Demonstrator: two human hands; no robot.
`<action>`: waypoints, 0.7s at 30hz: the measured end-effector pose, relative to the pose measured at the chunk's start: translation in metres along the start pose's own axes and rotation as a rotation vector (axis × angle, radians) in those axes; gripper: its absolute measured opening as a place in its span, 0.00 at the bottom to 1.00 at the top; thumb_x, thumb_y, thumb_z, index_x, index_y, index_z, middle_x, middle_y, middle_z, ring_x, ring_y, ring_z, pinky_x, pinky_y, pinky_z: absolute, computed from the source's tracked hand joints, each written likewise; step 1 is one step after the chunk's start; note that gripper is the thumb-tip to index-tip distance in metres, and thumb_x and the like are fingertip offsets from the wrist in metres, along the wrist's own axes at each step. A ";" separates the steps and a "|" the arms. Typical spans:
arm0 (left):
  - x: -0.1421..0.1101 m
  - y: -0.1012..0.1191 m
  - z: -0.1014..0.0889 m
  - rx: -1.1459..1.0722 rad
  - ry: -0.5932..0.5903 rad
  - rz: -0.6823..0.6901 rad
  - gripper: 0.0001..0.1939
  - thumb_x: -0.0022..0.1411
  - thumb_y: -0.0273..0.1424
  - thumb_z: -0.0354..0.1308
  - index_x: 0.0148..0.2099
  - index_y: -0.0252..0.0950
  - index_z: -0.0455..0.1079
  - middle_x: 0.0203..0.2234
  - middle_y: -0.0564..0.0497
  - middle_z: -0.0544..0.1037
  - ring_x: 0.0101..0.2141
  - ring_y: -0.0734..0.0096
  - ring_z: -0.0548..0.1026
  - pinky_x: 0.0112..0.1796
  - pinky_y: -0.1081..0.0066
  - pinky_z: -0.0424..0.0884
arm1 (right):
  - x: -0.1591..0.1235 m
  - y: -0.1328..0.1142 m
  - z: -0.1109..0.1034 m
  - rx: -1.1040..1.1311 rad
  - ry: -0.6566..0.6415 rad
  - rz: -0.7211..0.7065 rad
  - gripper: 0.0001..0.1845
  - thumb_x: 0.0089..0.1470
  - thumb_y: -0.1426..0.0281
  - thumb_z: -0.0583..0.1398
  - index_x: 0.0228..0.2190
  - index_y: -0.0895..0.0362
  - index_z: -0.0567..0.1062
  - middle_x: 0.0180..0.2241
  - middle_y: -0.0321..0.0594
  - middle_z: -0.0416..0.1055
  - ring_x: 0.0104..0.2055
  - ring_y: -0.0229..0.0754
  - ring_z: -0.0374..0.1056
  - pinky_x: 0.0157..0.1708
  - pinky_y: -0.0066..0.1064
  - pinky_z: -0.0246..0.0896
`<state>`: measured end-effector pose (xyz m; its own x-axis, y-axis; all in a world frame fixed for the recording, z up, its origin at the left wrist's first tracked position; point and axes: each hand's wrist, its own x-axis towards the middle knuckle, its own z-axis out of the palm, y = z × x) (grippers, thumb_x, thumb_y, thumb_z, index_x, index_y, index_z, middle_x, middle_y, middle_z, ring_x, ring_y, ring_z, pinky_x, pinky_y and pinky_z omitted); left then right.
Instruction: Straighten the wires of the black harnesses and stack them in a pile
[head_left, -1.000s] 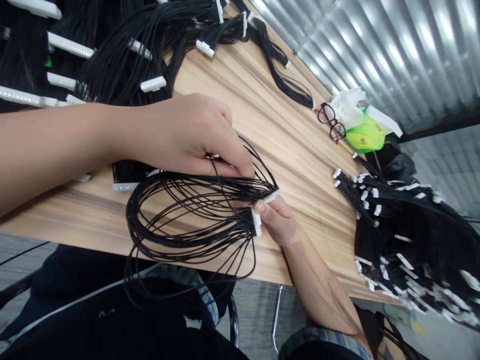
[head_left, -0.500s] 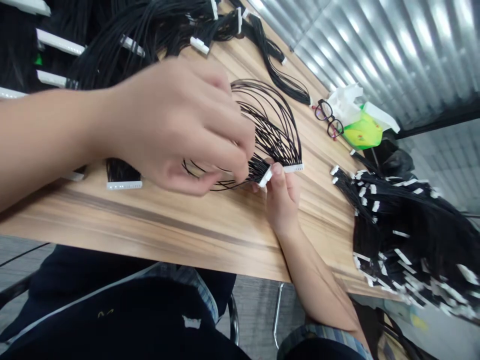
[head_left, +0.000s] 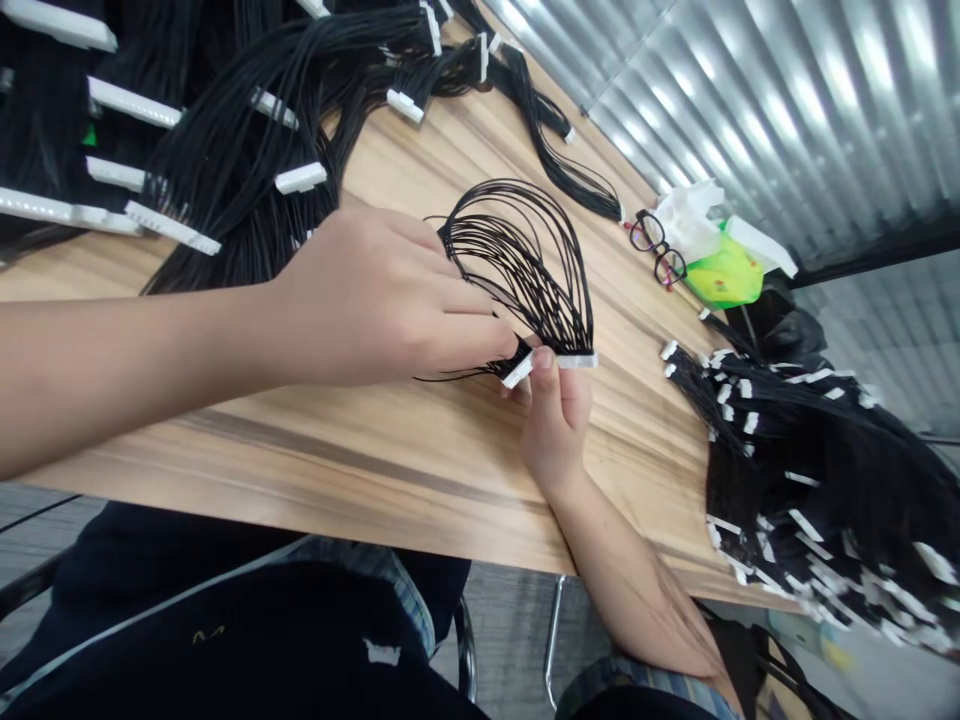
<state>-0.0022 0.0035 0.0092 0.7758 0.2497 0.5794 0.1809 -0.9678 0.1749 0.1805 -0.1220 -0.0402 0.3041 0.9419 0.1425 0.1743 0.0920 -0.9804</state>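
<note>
A looped bundle of thin black wires (head_left: pixel 517 270) ending in flat white plastic connectors (head_left: pixel 577 360) fans out above the light striped wooden table (head_left: pixel 390 470), near its middle. The right hand (head_left: pixel 555 425) pinches the connectors narrowly between thumb and fingers. The left hand (head_left: pixel 382 300), fingers extended, touches the wires; whether it grips them is hard to tell. Heaps of similar black wire harnesses (head_left: pixel 817 480) lie to the right.

Black wires (head_left: pixel 517 270) end in white connectors (head_left: pixel 577 361) over a tan, brown-streaked wood-grain tabletop (head_left: pixel 390 470).
</note>
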 end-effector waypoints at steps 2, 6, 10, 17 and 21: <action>0.005 0.001 -0.002 0.084 -0.068 0.064 0.27 0.78 0.32 0.40 0.35 0.42 0.80 0.33 0.58 0.82 0.29 0.78 0.77 0.35 0.69 0.69 | 0.000 -0.001 0.001 0.005 0.014 0.031 0.22 0.64 0.47 0.59 0.30 0.51 0.73 0.24 0.32 0.68 0.25 0.37 0.65 0.25 0.33 0.64; 0.007 0.001 0.001 0.171 -0.085 0.084 0.27 0.79 0.30 0.39 0.37 0.45 0.80 0.41 0.62 0.83 0.34 0.76 0.81 0.40 0.65 0.73 | 0.001 -0.004 0.003 -0.022 0.023 0.046 0.24 0.63 0.45 0.59 0.28 0.51 0.70 0.22 0.31 0.66 0.25 0.37 0.64 0.25 0.32 0.65; 0.002 -0.001 0.004 0.137 0.062 0.130 0.23 0.79 0.30 0.45 0.39 0.49 0.80 0.37 0.63 0.84 0.32 0.76 0.81 0.35 0.68 0.69 | 0.001 -0.005 0.005 0.023 0.020 0.030 0.21 0.64 0.48 0.59 0.29 0.51 0.71 0.23 0.31 0.65 0.25 0.36 0.64 0.25 0.31 0.65; -0.001 -0.004 0.005 0.124 -0.009 0.147 0.24 0.79 0.32 0.43 0.39 0.47 0.80 0.37 0.61 0.84 0.33 0.76 0.81 0.34 0.69 0.69 | -0.001 -0.003 0.003 0.043 0.000 0.007 0.19 0.67 0.51 0.59 0.30 0.51 0.74 0.24 0.31 0.67 0.25 0.36 0.63 0.26 0.31 0.63; -0.004 -0.002 0.011 0.070 -0.053 0.127 0.21 0.80 0.37 0.42 0.45 0.40 0.77 0.40 0.55 0.81 0.33 0.76 0.78 0.28 0.72 0.64 | -0.003 0.001 0.000 -0.100 -0.028 -0.025 0.21 0.69 0.51 0.55 0.29 0.51 0.73 0.24 0.33 0.67 0.26 0.38 0.64 0.27 0.34 0.59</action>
<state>0.0004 0.0043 -0.0023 0.8254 0.1246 0.5506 0.1191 -0.9918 0.0459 0.1800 -0.1252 -0.0414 0.2723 0.9486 0.1615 0.2745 0.0843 -0.9579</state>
